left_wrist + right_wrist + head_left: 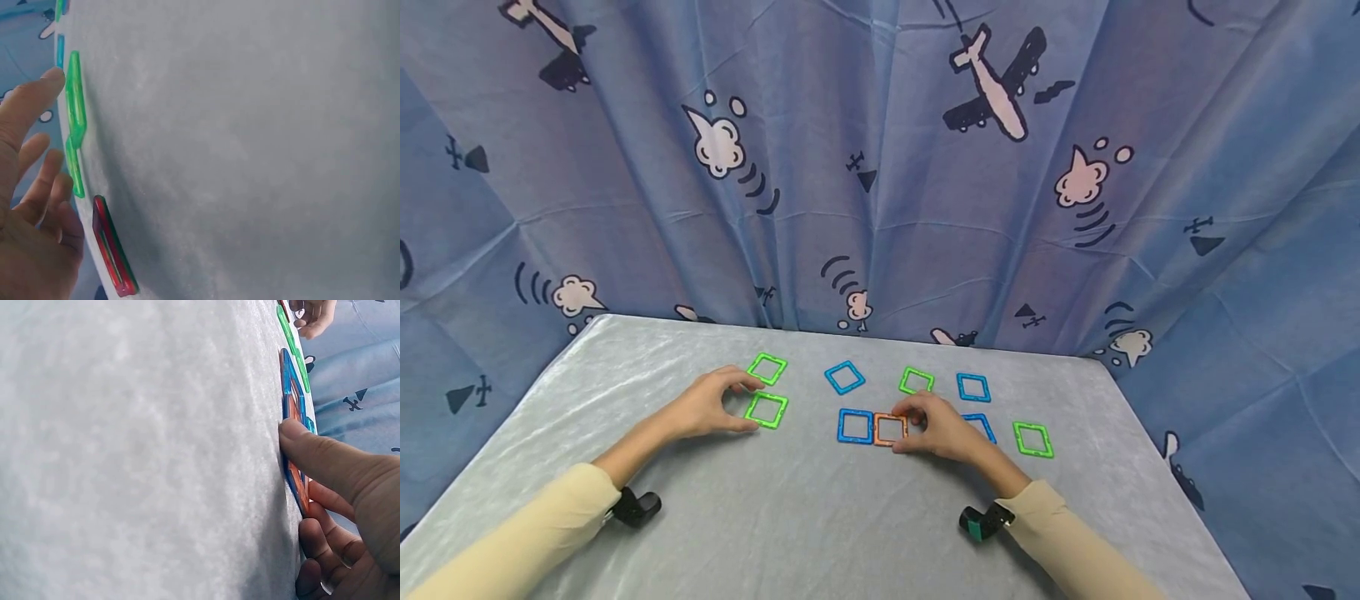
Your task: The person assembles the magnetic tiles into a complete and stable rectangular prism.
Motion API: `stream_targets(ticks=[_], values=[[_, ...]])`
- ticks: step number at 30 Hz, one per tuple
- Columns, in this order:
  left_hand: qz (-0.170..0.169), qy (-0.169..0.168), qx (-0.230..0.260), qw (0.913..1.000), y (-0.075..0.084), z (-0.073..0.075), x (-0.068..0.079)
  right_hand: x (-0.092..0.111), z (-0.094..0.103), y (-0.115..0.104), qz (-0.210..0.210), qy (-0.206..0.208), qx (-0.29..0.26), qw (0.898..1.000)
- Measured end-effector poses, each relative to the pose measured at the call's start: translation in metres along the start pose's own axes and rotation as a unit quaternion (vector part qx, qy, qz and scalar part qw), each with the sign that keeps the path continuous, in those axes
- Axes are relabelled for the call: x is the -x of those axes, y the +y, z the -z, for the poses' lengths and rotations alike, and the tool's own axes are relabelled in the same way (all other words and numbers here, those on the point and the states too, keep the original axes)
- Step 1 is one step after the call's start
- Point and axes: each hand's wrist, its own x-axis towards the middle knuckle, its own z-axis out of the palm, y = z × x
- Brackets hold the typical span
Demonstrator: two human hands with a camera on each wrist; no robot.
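Observation:
In the head view my right hand pinches an orange square magnetic tile between thumb and fingers. The tile's left side meets a blue square tile. A blue edge shows beneath the orange tile in the right wrist view. At the left, my left hand rests beside a green square tile, thumb near its front corner and fingers near its back. Its fingers are loosely bent and apart. Another green tile touches that tile from behind. A red tile lies near the left palm.
Behind lie a blue tile, a green tile and another blue tile. Right of my right hand are a partly hidden blue tile and a green tile. A patterned curtain hangs behind the cloth-covered table.

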Motion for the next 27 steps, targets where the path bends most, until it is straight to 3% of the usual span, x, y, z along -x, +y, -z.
stream_targets(ticks=[10,27], values=[[0.003,-0.002,-0.022,0.9998,-0.0026,-0.0044,-0.0036,-0.0001,-0.0001,-0.0013,-0.006,0.000,0.001,1.000],[0.026,-0.040,-0.024,0.9986,-0.0008,-0.0038,-0.0093,0.0018,0.0003,-0.0027,0.004,0.003,0.005,1.000]])
